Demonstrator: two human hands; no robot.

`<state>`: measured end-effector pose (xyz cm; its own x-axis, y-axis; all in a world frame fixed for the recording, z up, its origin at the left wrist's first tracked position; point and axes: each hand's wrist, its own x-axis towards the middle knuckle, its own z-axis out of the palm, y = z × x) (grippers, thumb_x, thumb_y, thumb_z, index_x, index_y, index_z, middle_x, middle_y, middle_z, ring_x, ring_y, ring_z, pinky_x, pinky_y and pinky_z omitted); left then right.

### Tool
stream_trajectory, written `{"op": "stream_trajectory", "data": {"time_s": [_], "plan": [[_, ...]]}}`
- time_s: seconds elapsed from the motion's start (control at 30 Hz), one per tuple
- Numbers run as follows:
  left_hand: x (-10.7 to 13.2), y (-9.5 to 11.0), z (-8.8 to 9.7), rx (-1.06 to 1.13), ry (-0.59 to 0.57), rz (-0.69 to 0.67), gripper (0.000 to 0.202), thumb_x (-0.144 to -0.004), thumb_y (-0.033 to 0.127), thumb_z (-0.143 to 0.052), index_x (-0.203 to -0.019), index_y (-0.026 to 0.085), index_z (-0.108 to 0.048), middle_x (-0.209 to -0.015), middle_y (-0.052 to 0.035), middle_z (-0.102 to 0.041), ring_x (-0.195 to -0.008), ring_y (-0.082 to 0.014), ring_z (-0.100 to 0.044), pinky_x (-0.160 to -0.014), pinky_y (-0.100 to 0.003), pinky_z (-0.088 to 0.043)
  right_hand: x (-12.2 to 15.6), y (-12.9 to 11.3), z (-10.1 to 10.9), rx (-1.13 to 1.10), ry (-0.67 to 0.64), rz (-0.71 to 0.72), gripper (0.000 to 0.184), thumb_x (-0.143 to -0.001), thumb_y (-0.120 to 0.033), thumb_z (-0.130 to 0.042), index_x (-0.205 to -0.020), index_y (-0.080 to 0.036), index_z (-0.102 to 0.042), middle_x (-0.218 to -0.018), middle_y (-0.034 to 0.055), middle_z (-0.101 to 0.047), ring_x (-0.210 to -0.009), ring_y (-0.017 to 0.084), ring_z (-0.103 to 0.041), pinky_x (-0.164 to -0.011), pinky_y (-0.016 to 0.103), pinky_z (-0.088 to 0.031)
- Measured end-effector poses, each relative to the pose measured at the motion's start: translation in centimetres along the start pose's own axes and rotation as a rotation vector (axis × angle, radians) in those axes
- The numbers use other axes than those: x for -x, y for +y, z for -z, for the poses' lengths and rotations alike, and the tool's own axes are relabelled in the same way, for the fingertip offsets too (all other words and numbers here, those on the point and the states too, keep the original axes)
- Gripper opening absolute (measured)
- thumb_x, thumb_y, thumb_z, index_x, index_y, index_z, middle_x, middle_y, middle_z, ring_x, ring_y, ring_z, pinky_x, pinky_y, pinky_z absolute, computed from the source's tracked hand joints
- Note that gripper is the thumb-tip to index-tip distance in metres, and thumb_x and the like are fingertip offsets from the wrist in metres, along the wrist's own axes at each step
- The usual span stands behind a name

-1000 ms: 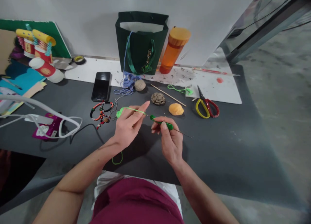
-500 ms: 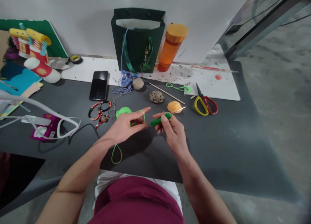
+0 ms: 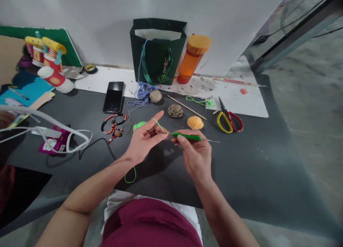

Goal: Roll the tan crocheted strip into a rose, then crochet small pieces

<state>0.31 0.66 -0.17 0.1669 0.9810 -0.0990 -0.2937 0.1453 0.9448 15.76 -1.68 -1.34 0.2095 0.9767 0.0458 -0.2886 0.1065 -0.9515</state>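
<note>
My right hand is closed round the green handle of a crochet hook, a thin metal end sticking out on each side of the handle. Opposite its left tip, my left hand pinches green yarn, with a strand looped over the raised index finger. What is worked between the left fingertips is mostly hidden. Behind that hand a bright green yarn ball shows in part. A loose green loop lies below the left wrist. Close to the right hand rests a yellow-orange yarn ball.
Scissors lie to the right. Farther back are a coiled brown piece, a thin stick, a dark paper bag and an orange bottle. Bead bracelets, a phone and a purple power strip are at left.
The hook has swung to lie nearly level, its rear metal end now showing right of my right hand. The left index finger has lifted, drawing the green strand tight. The view has shifted slightly.
</note>
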Motion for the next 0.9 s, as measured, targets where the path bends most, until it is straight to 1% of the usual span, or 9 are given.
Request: {"op": "stream_trajectory", "data": {"time_s": [0.07,0.17,0.23,0.3,0.4,0.5,0.63,0.73,0.9], "plan": [[0.1,-0.4,-0.2,0.042,0.046,-0.007,0.070,-0.072,0.025,-0.084,-0.139,0.027,-0.063,-0.080,0.0038,-0.072,-0.077,-0.0104,-0.066,-0.083,-0.027,-0.053,0.6,0.2,-0.3,0.115,0.032,0.167,0.007,-0.082,-0.021,-0.079,-0.086,-0.025,-0.074,-0.082,-0.0002,-0.076,-0.071,0.014,-0.073,-0.066,0.029,-0.059],[0.4,-0.6,-0.6,0.150,0.102,0.037,0.070,-0.069,0.027,-0.087,-0.135,0.027,-0.065,-0.077,0.0050,-0.070,-0.076,-0.0096,-0.065,-0.083,-0.026,-0.053,1.5,0.4,-0.8,0.273,0.041,0.416,0.020,-0.085,-0.010,-0.073,-0.091,-0.028,-0.075,-0.088,0.0004,-0.078,-0.082,0.017,-0.074,-0.077,0.034,-0.059],[0.5,-0.5,-0.8,0.217,0.113,0.100,0.069,-0.067,0.026,-0.089,-0.133,0.025,-0.068,-0.074,0.0053,-0.068,-0.075,-0.0091,-0.064,-0.082,-0.025,-0.052,1.9,0.6,-1.1,0.343,0.038,0.514,0.026,-0.084,-0.005,-0.072,-0.094,-0.029,-0.075,-0.093,0.0009,-0.079,-0.086,0.018,-0.074,-0.079,0.036,-0.059],[0.6,-0.2,-0.8,0.279,0.106,0.179,0.067,-0.065,0.025,-0.091,-0.129,0.023,-0.070,-0.072,0.0051,-0.067,-0.073,-0.0088,-0.064,-0.077,-0.024,-0.051,2.1,0.9,-1.3,0.347,0.058,0.535,0.028,-0.083,-0.004,-0.072,-0.094,-0.029,-0.075,-0.094,0.0010,-0.080,-0.086,0.018,-0.074,-0.078,0.036,-0.059],[0.7,0.1,-0.7,0.363,0.073,0.294,0.063,-0.062,0.024,-0.093,-0.122,0.023,-0.074,-0.070,0.0049,-0.066,-0.069,-0.0086,-0.063,-0.070,-0.022,-0.049,2.1,1.2,-1.4,0.224,0.098,0.430,0.020,-0.084,-0.009,-0.074,-0.090,-0.029,-0.074,-0.091,0.0007,-0.079,-0.085,0.019,-0.074,-0.077,0.038,-0.060],[0.7,0.3,-0.6,0.382,0.034,0.337,0.059,-0.062,0.023,-0.093,-0.118,0.025,-0.076,-0.070,0.0048,-0.066,-0.068,-0.0082,-0.063,-0.071,-0.023,-0.050,1.9,1.3,-1.3,0.077,0.078,0.272,0.009,-0.084,-0.019,-0.076,-0.085,-0.028,-0.072,-0.087,0.0002,-0.077,-0.083,0.019,-0.073,-0.075,0.037,-0.060],[0.8,0.1,-0.6,0.240,0.050,0.172,0.061,-0.066,0.024,-0.089,-0.124,0.028,-0.073,-0.075,0.0043,-0.070,-0.073,-0.0093,-0.063,-0.080,-0.028,-0.053,1.6,1.3,-1.1,-0.023,0.043,0.142,0.008,-0.085,-0.030,-0.077,-0.084,-0.027,-0.070,-0.077,-0.0022,-0.074,-0.068,0.014,-0.069,-0.063,0.030,-0.056],[0.9,-0.1,-0.6,0.096,0.064,0.038,0.065,-0.070,0.028,-0.086,-0.132,0.030,-0.068,-0.081,0.0027,-0.073,-0.078,-0.0123,-0.065,-0.083,-0.033,-0.055,1.6,1.3,-1.2,-0.033,0.046,0.059,0.015,-0.085,-0.039,-0.075,-0.084,-0.025,-0.069,-0.070,-0.0031,-0.071,-0.058,0.013,-0.066,-0.057,0.028,-0.055],[1.0,-0.6,-0.4,0.040,0.044,0.025,0.064,-0.075,0.026,-0.082,-0.137,0.028,-0.064,-0.085,0.0004,-0.074,-0.078,-0.0120,-0.067,-0.082,-0.030,-0.056,1.4,1.2,-1.3,-0.044,0.039,-0.035,0.021,-0.081,-0.042,-0.077,-0.080,-0.024,-0.066,-0.065,-0.0035,-0.068,-0.056,0.013,-0.064,-0.054,0.026,-0.052]]}}
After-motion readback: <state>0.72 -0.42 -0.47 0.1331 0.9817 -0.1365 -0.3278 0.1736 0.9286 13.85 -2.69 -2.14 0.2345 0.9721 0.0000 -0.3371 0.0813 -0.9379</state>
